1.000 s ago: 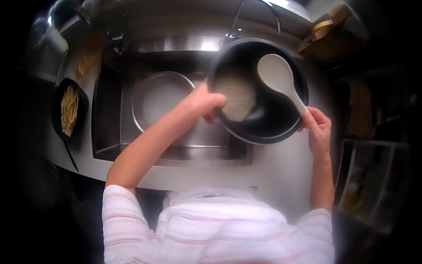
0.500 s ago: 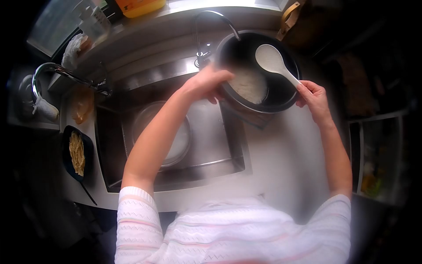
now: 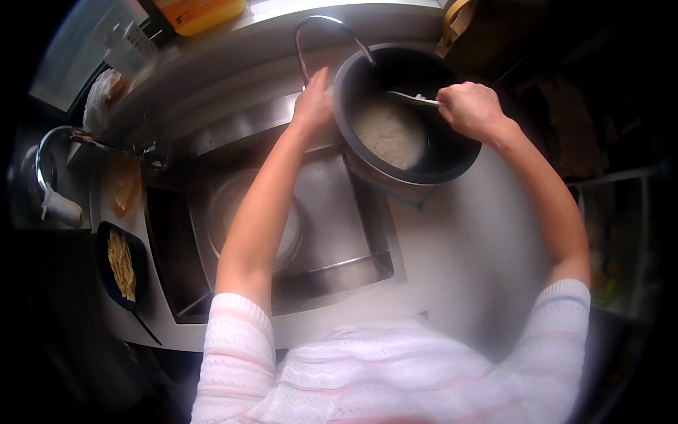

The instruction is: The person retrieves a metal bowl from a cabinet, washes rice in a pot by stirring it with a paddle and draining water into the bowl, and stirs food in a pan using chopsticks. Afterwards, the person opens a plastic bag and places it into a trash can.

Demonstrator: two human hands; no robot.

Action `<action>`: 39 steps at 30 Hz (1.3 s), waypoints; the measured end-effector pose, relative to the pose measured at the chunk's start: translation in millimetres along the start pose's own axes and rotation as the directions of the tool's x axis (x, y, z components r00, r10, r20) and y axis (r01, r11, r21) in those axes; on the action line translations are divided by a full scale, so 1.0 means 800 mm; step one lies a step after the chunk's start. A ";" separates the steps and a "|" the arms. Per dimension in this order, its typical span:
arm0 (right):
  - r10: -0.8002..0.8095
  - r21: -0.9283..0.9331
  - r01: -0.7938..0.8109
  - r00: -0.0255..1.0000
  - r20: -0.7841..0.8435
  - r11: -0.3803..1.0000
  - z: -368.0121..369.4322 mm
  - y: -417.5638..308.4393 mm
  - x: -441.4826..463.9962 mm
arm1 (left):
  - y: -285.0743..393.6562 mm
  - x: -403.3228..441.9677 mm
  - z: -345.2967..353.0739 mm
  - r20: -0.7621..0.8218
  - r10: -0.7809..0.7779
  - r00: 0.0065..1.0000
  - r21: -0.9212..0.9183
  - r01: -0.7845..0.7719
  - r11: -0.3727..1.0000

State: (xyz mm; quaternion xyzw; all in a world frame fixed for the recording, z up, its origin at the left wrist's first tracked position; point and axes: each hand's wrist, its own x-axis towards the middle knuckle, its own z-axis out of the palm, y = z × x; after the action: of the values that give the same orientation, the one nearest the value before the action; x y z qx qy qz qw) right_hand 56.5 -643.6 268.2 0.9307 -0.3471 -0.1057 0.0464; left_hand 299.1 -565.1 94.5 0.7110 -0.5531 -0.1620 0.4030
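A deep, dark-lined cooking pot [image 3: 439, 172] leans toward me at the right side of the sink. White cooked rice [image 3: 390, 138] is heaped in its lower left part. Inside the pot's mouth, my right hand [image 3: 472, 112] is closed around a white rice paddle [image 3: 421, 99], seen edge-on with a few grains on it. Against the pot's outer left side rests my left hand [image 3: 313, 106], its fingers stretched upward. A cloth [image 3: 406, 198] shows partly beneath the pot.
The steel sink [image 3: 332, 212] holds a round clear-looking bowl [image 3: 288, 237], partly behind my left forearm. Taps [image 3: 335, 22] rise behind and left. A dark dish [image 3: 121, 265] of pale strips sits left of the sink. An orange container [image 3: 201, 14] stands on the ledge.
My right hand has moved left over the pot, turning the paddle from face-up to edge-on inside it. My left hand has shifted from the rim to the pot's outer side.
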 end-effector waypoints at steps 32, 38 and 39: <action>-0.336 0.244 0.264 0.882 0.330 0.933 -0.007 -0.021 0.007 | 0.093 -0.076 -0.008 -0.020 -0.167 0.986 -0.769 0.092 0.633; -0.289 0.134 0.256 0.875 0.389 0.957 -0.001 -0.023 0.008 | 0.098 -0.074 -0.005 -0.082 -0.191 0.978 -0.738 0.069 0.672; -0.218 0.066 0.208 0.910 0.352 0.976 0.005 -0.015 0.018 | 0.098 -0.075 -0.005 -0.083 -0.196 0.977 -0.741 0.072 0.668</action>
State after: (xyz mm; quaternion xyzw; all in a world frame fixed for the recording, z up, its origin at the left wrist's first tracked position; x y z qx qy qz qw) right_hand 74.1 -643.8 260.3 0.9289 -0.2474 -0.2724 -0.0419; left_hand 230.6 -513.5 143.1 0.5388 -0.3546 -0.3432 0.6827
